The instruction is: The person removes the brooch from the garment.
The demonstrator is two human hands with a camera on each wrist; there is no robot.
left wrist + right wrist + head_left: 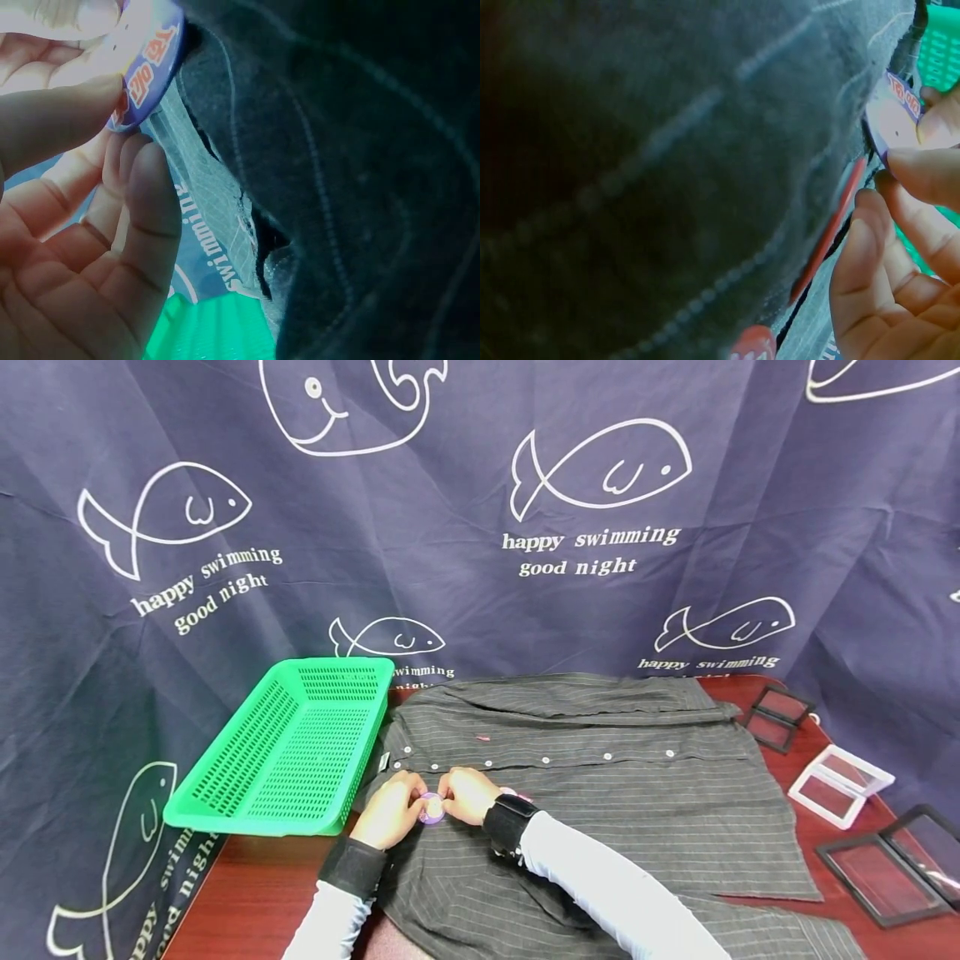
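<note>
A dark pinstriped shirt lies spread over the table, a row of white buttons along its placket. Near its left end, just below the buttons, both hands meet at a round purple badge. The left hand pinches the badge's left edge between thumb and fingers. From the other side, the right hand pinches its right edge. Orange-red lettering shows on the badge in the left wrist view. In the right wrist view, a red badge sits edge-on against the cloth. The back of the purple badge is hidden.
A green plastic basket stands left of the shirt. On the right side of the red-brown table are a small black frame, a white folding frame and a larger black frame. A printed curtain hangs behind.
</note>
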